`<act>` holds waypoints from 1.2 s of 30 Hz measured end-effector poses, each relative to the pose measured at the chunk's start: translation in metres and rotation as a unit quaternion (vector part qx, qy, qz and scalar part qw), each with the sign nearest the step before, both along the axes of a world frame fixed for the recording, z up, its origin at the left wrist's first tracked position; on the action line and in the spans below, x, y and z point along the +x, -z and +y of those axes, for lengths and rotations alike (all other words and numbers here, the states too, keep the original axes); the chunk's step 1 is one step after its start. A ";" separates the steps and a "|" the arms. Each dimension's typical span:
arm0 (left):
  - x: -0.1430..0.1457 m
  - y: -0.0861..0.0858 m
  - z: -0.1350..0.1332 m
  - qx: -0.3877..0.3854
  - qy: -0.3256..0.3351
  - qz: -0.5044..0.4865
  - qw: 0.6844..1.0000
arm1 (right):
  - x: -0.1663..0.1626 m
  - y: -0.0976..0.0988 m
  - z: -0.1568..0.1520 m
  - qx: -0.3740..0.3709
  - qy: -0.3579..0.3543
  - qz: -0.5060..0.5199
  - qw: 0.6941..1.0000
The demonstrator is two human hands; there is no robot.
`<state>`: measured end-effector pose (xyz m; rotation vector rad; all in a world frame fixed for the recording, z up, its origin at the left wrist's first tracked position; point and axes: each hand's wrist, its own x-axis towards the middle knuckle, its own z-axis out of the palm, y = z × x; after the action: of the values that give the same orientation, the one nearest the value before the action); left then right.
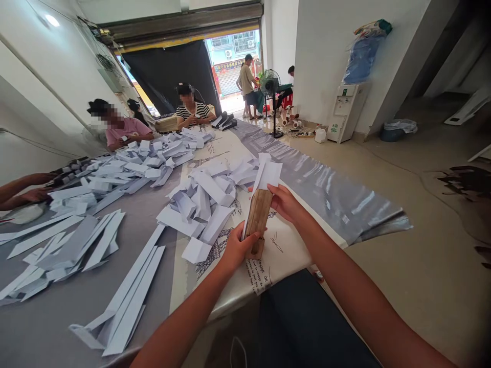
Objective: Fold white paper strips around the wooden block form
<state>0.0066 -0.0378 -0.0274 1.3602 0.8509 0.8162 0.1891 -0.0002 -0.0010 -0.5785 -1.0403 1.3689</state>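
White walls [326, 30] and a partly raised shutter [184, 23] frame a workroom where a long table, its grey cover [153, 291] overlaid by a printed cloth [284, 250], carries heaps of white paper. At the near end, a person's left hand [238, 246] wraps the lower end of a wooden block [258, 220], thumb across its front, above the printed cloth. The right hand [286, 203] closes at the upper end, thumb against a folded white paper [267, 174] that juts past the wood. Just beside the left hand lies a pile of folded pieces [207, 197]; farther left, long strips [132, 301] fan out. Across the table sit co-workers in a pink shirt [125, 132] and a striped shirt [195, 116], while a standing fan [269, 82] and a water dispenser [347, 112] occupy the floor to the right.
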 end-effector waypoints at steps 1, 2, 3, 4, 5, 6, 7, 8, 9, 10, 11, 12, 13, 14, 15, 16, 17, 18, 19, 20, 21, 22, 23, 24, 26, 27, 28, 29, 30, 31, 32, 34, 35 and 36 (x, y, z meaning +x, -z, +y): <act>0.000 0.000 0.000 0.017 -0.004 0.013 1.000 | 0.000 0.000 -0.001 -0.005 0.002 -0.013 1.000; 0.000 0.001 0.000 0.033 -0.007 0.023 0.999 | 0.000 0.000 -0.001 -0.010 0.008 -0.026 1.000; 0.001 0.002 0.001 0.048 -0.010 0.032 0.998 | 0.000 0.000 -0.001 -0.012 0.015 -0.041 0.999; 0.001 0.003 0.001 0.062 -0.015 0.040 0.997 | 0.000 0.001 -0.001 -0.013 0.021 -0.055 0.998; 0.002 0.004 0.001 0.074 -0.023 0.048 0.996 | 0.000 0.002 0.000 -0.013 0.026 -0.066 0.997; 0.002 0.006 0.001 0.084 -0.033 0.056 0.994 | -0.001 0.002 0.001 -0.013 0.030 -0.075 0.997; 0.002 0.007 0.002 0.090 -0.042 0.062 0.993 | -0.001 0.003 0.001 -0.013 0.034 -0.082 0.996; 0.002 0.008 0.002 0.093 -0.049 0.065 0.992 | -0.002 0.004 0.002 -0.013 0.039 -0.087 0.995; 0.002 0.009 0.002 0.092 -0.052 0.066 0.992 | -0.003 0.005 0.002 -0.012 0.049 -0.091 0.995; 0.002 0.009 0.002 0.088 -0.050 0.065 0.993 | -0.005 0.005 0.002 -0.011 0.068 -0.095 0.993; 0.002 0.009 0.002 0.083 -0.044 0.063 0.994 | -0.006 0.005 0.002 -0.008 0.094 -0.096 0.991; 0.002 0.009 0.002 0.077 -0.039 0.061 0.994 | -0.008 0.005 0.002 -0.002 0.125 -0.094 0.988; 0.002 0.009 0.002 0.072 -0.037 0.059 0.995 | -0.010 0.005 0.001 0.008 0.156 -0.089 0.984; 0.002 0.009 0.002 0.069 -0.037 0.058 0.995 | -0.011 0.006 0.001 0.021 0.182 -0.086 0.979; 0.002 0.008 0.001 0.069 -0.041 0.057 0.995 | -0.013 0.006 0.001 0.035 0.200 -0.091 0.975; 0.003 0.008 0.001 0.073 -0.047 0.058 0.995 | -0.013 0.006 0.001 0.047 0.211 -0.106 0.971; 0.003 0.008 0.000 0.078 -0.053 0.059 0.994 | -0.014 0.006 0.002 0.056 0.215 -0.131 0.966; 0.003 0.008 0.000 0.083 -0.059 0.059 0.993 | -0.014 0.007 0.002 0.060 0.218 -0.160 0.961; 0.004 0.008 -0.001 0.087 -0.064 0.060 0.992 | -0.013 0.007 0.002 0.062 0.220 -0.186 0.956; 0.004 0.008 -0.001 0.090 -0.068 0.059 0.992 | -0.013 0.007 0.002 0.064 0.222 -0.204 0.951; 0.004 0.008 -0.001 0.091 -0.071 0.058 0.992 | -0.013 0.007 0.002 0.068 0.226 -0.211 0.949; 0.005 0.009 -0.001 0.091 -0.073 0.055 0.992 | -0.013 0.006 0.002 0.074 0.231 -0.208 0.947; 0.005 0.009 -0.002 0.087 -0.075 0.053 0.992 | -0.013 0.006 0.002 0.082 0.237 -0.203 0.946; 0.005 0.009 -0.002 0.081 -0.077 0.051 0.992 | -0.013 0.005 0.001 0.088 0.243 -0.199 0.945; 0.006 0.010 -0.002 0.062 -0.087 0.048 0.993 | -0.013 0.004 0.000 0.091 0.253 -0.195 0.943; 0.006 0.010 -0.002 0.051 -0.093 0.047 0.993 | -0.013 0.004 -0.001 0.087 0.256 -0.195 0.943; 0.006 0.010 -0.002 0.042 -0.097 0.046 0.993 | -0.013 0.004 -0.001 0.082 0.259 -0.194 0.943; 0.007 0.010 -0.002 0.036 -0.099 0.044 0.993 | -0.013 0.003 -0.002 0.077 0.261 -0.193 0.943; 0.007 0.010 -0.002 0.032 -0.099 0.042 0.994 | -0.013 0.003 -0.002 0.075 0.261 -0.192 0.943; 0.007 0.011 -0.003 0.030 -0.098 0.040 0.994 | -0.014 0.003 -0.002 0.074 0.260 -0.191 0.944; 0.007 0.011 -0.003 0.029 -0.097 0.038 0.994 | -0.014 0.003 -0.002 0.073 0.259 -0.190 0.944; 0.007 0.010 -0.003 0.028 -0.099 0.035 0.994 | -0.015 0.003 -0.002 0.074 0.255 -0.185 0.946; 0.007 0.010 -0.003 0.028 -0.101 0.034 0.994 | -0.015 0.003 -0.002 0.074 0.253 -0.183 0.947; 0.007 0.009 -0.003 0.029 -0.101 0.034 0.994 | -0.016 0.003 -0.002 0.074 0.249 -0.179 0.949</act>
<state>0.0136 -0.0406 -0.0369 1.3740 1.0360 0.9613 0.1731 -0.0025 -0.0039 -0.9276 -1.1735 0.7475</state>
